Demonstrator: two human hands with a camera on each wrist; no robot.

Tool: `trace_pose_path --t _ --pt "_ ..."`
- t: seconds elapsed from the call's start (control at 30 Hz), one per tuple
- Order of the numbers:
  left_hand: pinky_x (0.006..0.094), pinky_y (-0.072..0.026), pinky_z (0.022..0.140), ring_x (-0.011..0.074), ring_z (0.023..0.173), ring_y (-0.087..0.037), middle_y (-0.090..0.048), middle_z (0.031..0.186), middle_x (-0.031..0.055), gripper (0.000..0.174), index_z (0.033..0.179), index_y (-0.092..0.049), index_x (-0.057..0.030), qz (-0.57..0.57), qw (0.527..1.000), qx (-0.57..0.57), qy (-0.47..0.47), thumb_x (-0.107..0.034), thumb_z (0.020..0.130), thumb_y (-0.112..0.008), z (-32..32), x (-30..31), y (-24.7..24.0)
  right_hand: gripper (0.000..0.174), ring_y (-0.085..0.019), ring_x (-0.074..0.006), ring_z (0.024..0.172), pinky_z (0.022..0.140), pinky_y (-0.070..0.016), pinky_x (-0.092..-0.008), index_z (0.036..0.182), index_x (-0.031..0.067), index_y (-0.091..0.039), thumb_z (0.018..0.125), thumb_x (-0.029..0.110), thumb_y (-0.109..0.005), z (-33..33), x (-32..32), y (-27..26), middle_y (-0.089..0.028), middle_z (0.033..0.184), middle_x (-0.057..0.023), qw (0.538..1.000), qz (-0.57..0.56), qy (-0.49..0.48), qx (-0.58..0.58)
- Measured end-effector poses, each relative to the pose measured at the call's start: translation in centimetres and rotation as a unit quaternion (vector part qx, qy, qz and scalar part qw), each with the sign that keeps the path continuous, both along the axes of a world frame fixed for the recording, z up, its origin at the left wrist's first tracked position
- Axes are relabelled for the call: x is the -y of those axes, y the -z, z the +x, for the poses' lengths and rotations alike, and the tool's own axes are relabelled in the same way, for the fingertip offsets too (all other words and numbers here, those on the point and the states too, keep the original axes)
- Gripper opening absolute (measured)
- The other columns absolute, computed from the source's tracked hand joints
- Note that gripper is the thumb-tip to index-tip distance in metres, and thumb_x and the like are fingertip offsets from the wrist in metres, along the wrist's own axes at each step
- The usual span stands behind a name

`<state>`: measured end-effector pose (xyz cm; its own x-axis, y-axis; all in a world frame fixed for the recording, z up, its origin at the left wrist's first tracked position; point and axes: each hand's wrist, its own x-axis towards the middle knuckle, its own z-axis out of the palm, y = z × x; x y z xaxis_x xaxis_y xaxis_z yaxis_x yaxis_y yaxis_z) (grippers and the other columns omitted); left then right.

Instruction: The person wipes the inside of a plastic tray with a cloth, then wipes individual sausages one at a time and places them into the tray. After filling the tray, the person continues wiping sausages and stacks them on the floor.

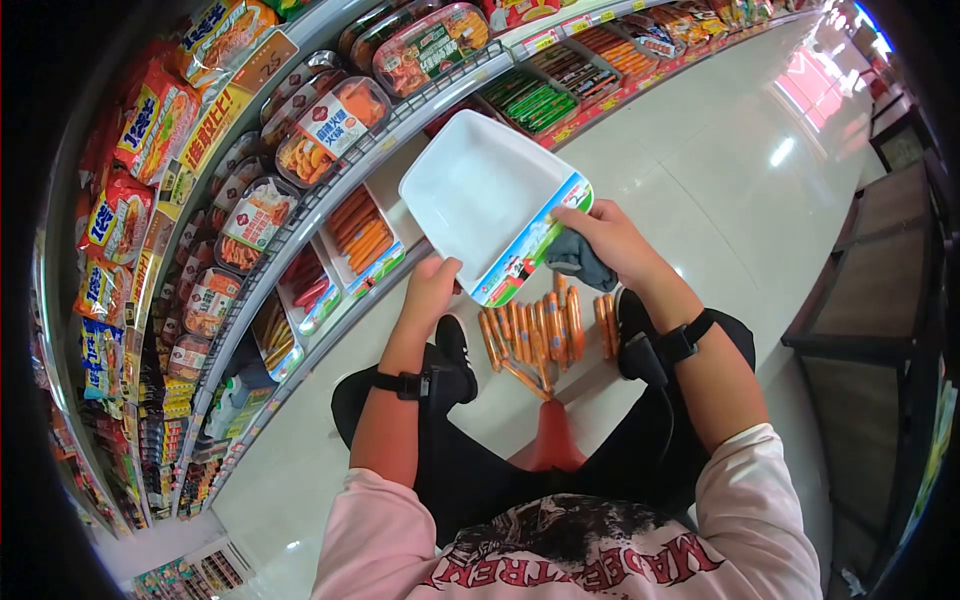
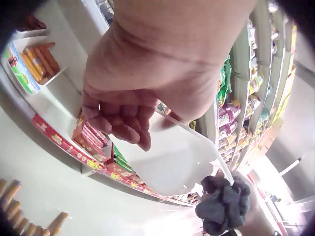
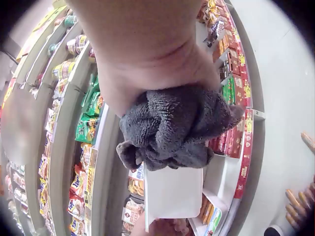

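A white plastic display tray point(image 1: 490, 180), with a colourful printed front strip, is held up tilted over the floor; its inside is bare. My left hand point(image 1: 432, 288) grips its left front corner, thumb over the rim. At the right front corner my right hand point(image 1: 605, 235) pinches the printed edge with the thumb on top. A dark grey cloth point(image 1: 582, 262) is bunched in that same hand; the right wrist view shows the cloth point(image 3: 172, 125) covering most of the fingers. Below, wrapped sausage sticks point(image 1: 540, 330) lie in rows on the floor between the feet.
To the left, curved shelves carry boxed meals point(image 1: 335, 130) and noodle packets point(image 1: 160, 125). The bottom shelf holds similar trays of sausage sticks point(image 1: 358, 232) and packs of green sticks point(image 1: 530, 100). A red stool point(image 1: 558, 440) is under the person, and a dark rack point(image 1: 870, 330) stands right.
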<state>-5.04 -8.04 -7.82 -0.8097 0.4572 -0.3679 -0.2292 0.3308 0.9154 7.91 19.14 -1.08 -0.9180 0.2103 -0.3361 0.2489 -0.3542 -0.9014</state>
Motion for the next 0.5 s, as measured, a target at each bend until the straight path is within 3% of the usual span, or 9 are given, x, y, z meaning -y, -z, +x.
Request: trace_pose_path --t 0.13,0.27,0.4,0.5 --pt "0.029 -0.0496 0.066 0.0132 0.069 -0.063 -0.069 0.079 0.0062 0.042 0.092 -0.07 -0.0003 -0.044 0.999 0.002 0.01 -0.039 0.101 -0.058 0.9 1.6 -0.3 0.031 -0.074 -0.0157 0.086 0.081 -0.0599 -0.0309 0.116 -0.0053 -0.07 0.103 0.023 -0.064 0.3 0.7 1.4 -0.077 0.104 -0.0122 0.997 -0.068 -0.041 -0.011" --pt "0.0307 -0.0536 0.061 0.0168 0.061 -0.066 -0.068 0.075 0.0077 0.063 0.092 -0.066 -0.0069 -0.093 0.975 0.19 0.073 -0.064 0.105 -0.044 1.3 3.4 -1.2 0.029 -0.073 -0.0153 0.086 0.082 -0.0591 -0.0316 0.114 -0.0047 -0.072 0.104 0.021 -0.063 -0.4 2.7 2.8 -0.077 0.102 -0.0106 0.995 -0.099 -0.009 -0.019" --pt "0.0315 -0.0539 0.064 0.018 0.064 -0.066 -0.069 0.077 0.0092 0.054 0.106 -0.063 -0.0073 -0.005 0.963 0.268 0.027 -0.059 0.104 -0.05 1.8 3.9 -1.2 0.031 -0.072 -0.0137 0.089 0.083 -0.0585 -0.0301 0.114 -0.005 -0.072 0.105 0.024 -0.064 -2.0 4.1 4.4 -0.077 0.103 -0.0108 0.997 -0.054 -0.043 -0.018" --pt "0.0332 -0.0539 0.066 0.0185 0.068 -0.068 -0.07 0.081 0.0099 0.047 0.106 -0.064 -0.0077 0.05 0.964 0.255 -0.052 -0.054 0.105 -0.053 1.2 4.5 -1.2 0.028 -0.072 -0.0136 0.09 0.082 -0.0583 -0.0311 0.113 -0.0029 -0.073 0.105 0.022 -0.064 -3.0 4.9 3.8 -0.077 0.103 -0.009 0.993 0.02 -0.1 -0.056"
